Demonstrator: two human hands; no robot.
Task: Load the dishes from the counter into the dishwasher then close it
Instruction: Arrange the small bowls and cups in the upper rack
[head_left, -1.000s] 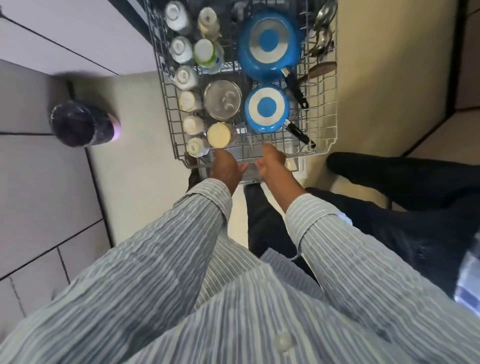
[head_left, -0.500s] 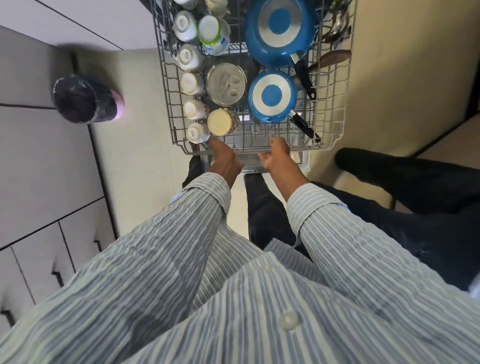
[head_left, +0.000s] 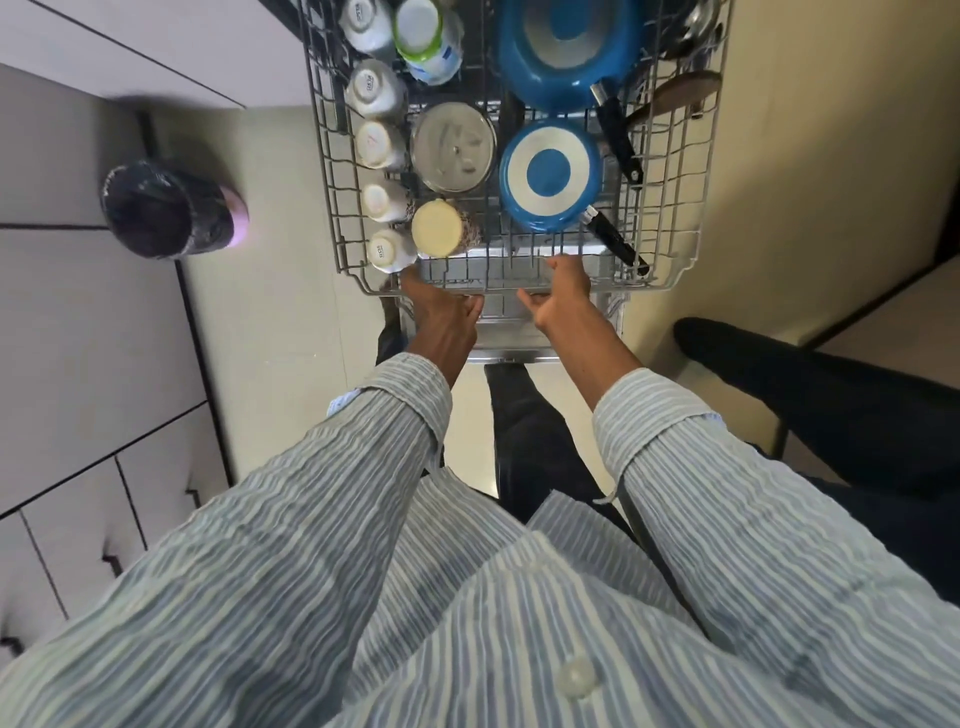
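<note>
Grey wire dish rack (head_left: 680, 218), pulled out over the floor, loaded with inverted round white cups (head_left: 376, 87), a steel bowl (head_left: 453, 147) and two blue pans (head_left: 550, 175) — black handles angled right. Left hand (head_left: 445, 316) and right hand (head_left: 560, 296) both grip the rack's near rim, fingers curled round the wire.

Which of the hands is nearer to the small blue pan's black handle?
The right hand. It grips the rack's front rim just left of the small blue pan's black handle. The left hand is on the same rim, farther left, below the white cups.
</note>
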